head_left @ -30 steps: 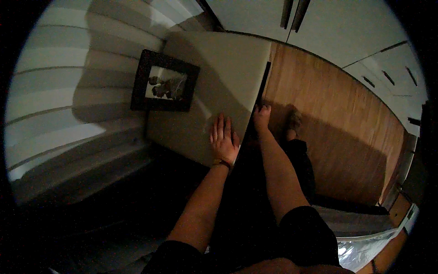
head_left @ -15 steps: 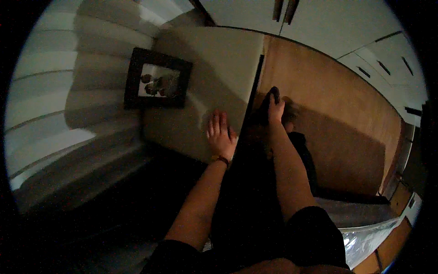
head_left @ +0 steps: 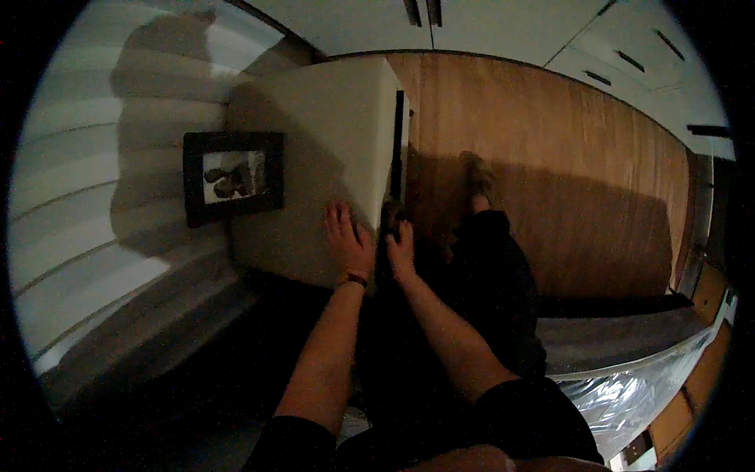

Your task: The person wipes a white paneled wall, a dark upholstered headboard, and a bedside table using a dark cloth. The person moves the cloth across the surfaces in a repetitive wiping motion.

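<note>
My left hand (head_left: 348, 245), with a dark band at the wrist, lies flat and open on the cream top of a small cabinet (head_left: 314, 141). Close beside it, at the cabinet's right edge, my right hand (head_left: 402, 253) is closed around a small dark rounded thing (head_left: 393, 210). Shadow hides what kind of thing that is. A long black strip (head_left: 398, 141) runs along the cabinet's right-hand side, just beyond my right hand. On the cabinet top, toward the left, stands a black picture frame (head_left: 194, 179) with a black-and-white photo.
Pale horizontal blinds (head_left: 71, 181) hang at the left, with a shadow across them. Brown wooden floor (head_left: 566, 141) stretches to the right, where my foot (head_left: 478, 181) rests. White cupboards (head_left: 503, 23) with dark handles line the far side. Clear plastic wrapping (head_left: 605, 401) covers something at lower right.
My right hand has come left, from over the floor to the cabinet's edge, with the dark thing. My left hand stays on the top. The view has shifted to the right.
</note>
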Available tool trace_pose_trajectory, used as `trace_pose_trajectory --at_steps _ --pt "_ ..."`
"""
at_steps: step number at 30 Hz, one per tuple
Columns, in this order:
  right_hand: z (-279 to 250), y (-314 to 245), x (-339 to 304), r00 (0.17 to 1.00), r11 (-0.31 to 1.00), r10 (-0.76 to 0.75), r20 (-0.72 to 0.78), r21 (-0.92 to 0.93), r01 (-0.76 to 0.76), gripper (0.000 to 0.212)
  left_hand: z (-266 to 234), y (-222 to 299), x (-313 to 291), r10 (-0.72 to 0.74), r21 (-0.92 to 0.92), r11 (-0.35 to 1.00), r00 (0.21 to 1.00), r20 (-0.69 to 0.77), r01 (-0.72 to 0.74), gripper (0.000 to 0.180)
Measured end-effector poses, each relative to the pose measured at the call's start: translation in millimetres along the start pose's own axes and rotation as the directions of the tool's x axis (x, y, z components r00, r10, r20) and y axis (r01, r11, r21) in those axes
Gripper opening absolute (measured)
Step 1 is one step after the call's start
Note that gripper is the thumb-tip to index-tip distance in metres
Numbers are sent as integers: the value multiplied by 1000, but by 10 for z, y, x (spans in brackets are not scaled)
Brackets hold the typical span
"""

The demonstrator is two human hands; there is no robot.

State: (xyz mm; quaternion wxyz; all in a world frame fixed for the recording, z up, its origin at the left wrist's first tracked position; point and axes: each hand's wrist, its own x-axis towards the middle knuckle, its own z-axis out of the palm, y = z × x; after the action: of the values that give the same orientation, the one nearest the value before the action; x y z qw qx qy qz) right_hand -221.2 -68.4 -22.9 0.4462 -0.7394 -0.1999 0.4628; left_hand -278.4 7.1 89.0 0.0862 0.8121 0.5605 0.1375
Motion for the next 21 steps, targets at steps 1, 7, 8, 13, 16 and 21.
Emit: trace_pose_trajectory --at_steps 1,7,8,13,16,21 --pt "26 19 -80 1000 1000 25 -11 6 -25 51 11 -9 -16 -3 6 1000 1000 -8 3 54" --pt "-22 -447 -55 973 953 -126 -193 250 173 39 -109 106 -66 -15 69 998 999 34 12 52" --pt "-76 -646 19 959 940 -190 -212 244 240 38 -105 101 -102 -35 88 996 999 41 31 52" --pt "-370 -1166 698 816 817 -501 -289 154 556 39 -111 162 -153 27 106 994 1000 -16 -25 49" --pt "-270 -852 1177 805 839 -487 -339 74 539 49 -101 165 -136 108 109 989 994 -30 -104 47" --pt "-65 -666 1074 901 959 -246 -358 47 280 42 -156 115 -103 133 117 985 990 -51 -127 47"
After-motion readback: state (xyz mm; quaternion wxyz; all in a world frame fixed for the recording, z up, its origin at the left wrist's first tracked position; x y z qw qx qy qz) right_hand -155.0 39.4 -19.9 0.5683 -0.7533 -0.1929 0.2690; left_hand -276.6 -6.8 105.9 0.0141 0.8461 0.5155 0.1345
